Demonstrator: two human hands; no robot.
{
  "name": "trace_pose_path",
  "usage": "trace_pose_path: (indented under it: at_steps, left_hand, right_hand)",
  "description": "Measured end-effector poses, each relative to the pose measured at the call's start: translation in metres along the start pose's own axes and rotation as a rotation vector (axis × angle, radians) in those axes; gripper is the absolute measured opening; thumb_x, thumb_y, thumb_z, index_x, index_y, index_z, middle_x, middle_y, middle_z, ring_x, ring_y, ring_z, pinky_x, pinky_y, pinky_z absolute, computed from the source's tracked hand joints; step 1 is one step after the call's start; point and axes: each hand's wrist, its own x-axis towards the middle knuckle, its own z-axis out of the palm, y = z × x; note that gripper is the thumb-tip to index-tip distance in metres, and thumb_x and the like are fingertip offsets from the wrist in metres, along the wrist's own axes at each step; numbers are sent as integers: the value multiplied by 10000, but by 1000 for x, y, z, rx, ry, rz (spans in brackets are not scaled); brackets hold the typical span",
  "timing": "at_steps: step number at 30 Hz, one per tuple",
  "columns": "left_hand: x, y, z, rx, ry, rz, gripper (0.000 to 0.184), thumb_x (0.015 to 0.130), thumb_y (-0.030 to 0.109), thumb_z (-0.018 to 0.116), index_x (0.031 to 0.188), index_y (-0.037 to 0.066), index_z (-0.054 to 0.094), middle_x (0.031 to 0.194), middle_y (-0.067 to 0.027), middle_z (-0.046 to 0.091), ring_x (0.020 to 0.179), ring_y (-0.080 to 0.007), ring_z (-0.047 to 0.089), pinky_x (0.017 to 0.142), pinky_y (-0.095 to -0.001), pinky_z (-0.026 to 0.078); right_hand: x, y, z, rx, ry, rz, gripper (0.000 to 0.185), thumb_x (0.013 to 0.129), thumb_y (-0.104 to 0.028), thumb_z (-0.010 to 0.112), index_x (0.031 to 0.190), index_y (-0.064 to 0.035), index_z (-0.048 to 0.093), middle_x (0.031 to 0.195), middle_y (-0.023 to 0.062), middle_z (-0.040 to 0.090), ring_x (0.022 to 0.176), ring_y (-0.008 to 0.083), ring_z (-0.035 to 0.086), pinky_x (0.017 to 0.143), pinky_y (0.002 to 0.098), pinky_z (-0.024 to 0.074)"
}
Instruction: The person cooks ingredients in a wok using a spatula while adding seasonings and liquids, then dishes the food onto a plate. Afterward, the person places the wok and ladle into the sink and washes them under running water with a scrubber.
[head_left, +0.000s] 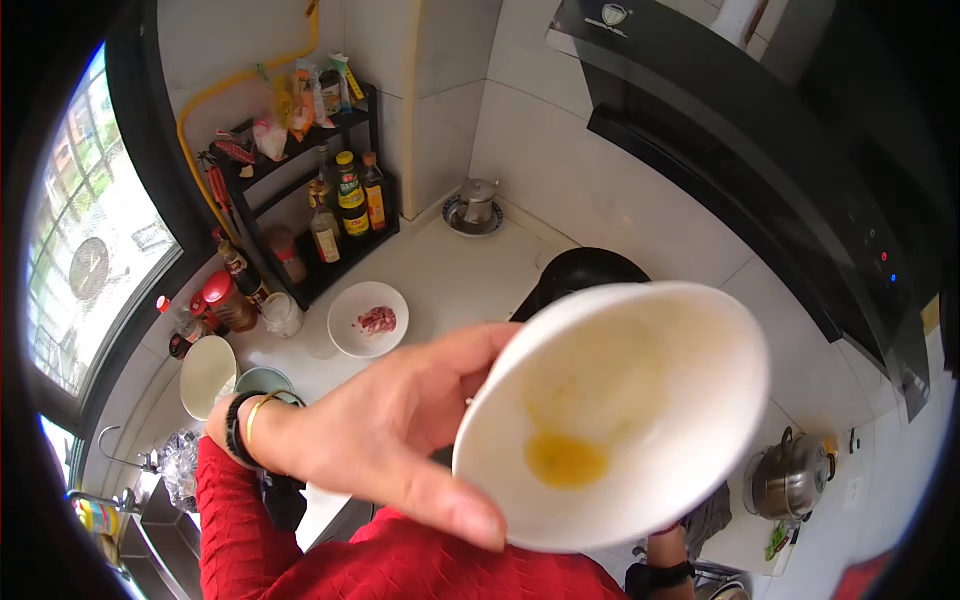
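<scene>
My left hand (400, 425) grips a white bowl (690, 400) by its left rim, thumb in front and fingers behind. The bowl is tilted with its inside facing me, and a small pool of yellow liquid, like beaten egg (567, 461), lies in its lower part. Only the wrist and forearm of my right arm (668, 548) show below the bowl; the bowl hides my right hand and its fingers. Behind the bowl, a black wok (585, 272) is partly visible. A white plate (345, 308) with chopped reddish meat (378, 320) sits on the counter beyond my left hand.
A black rack (330, 265) with sauce bottles stands in the corner. Jars (230, 305) and a cream bowl (207, 370) line the window side. A range hood (720, 150) hangs over the wok. A steel pot (788, 478) stands at right, a sink (165, 540) at lower left.
</scene>
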Motion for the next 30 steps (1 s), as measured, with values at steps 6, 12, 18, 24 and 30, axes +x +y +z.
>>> trace_pose_path:
  at_steps: [6,12,18,24,30]
  left_hand:
    - [-10,3,10,-1,-116,175,920,657,126,772,1334,-35,169,1317,-123,341,1217,-183,338,1010,-353,288]
    - [-20,30,16,-2,-122,183,873,685,160,743,1329,-36,188,1308,-121,357,1210,-182,349,1006,-346,293]
    - [-26,51,23,3,-119,171,828,713,194,715,1325,-36,206,1298,-119,374,1202,-181,359,1001,-339,298]
    - [-24,62,26,27,-140,163,787,741,228,687,1320,-37,225,1289,-117,391,1195,-180,369,996,-332,303]
    - [-21,64,27,20,-142,166,749,769,262,658,1316,-37,243,1280,-115,408,1187,-179,380,992,-325,308]
  right_hand:
    - [5,-3,0,-88,1,-72,243,846,-134,395,998,-19,546,593,12,510,413,78,433,362,209,327]
    - [9,-3,4,-40,7,-27,235,856,-156,408,997,-31,548,596,14,511,428,83,442,377,211,341]
    - [16,-5,10,18,5,17,227,866,-178,421,995,-44,550,600,15,512,443,88,450,391,212,354]
    - [24,-8,13,78,10,35,220,876,-200,434,994,-56,552,603,16,513,459,94,459,405,213,368]
    - [24,-3,11,166,-23,58,215,886,-222,447,992,-69,554,607,18,514,474,99,468,420,215,381]
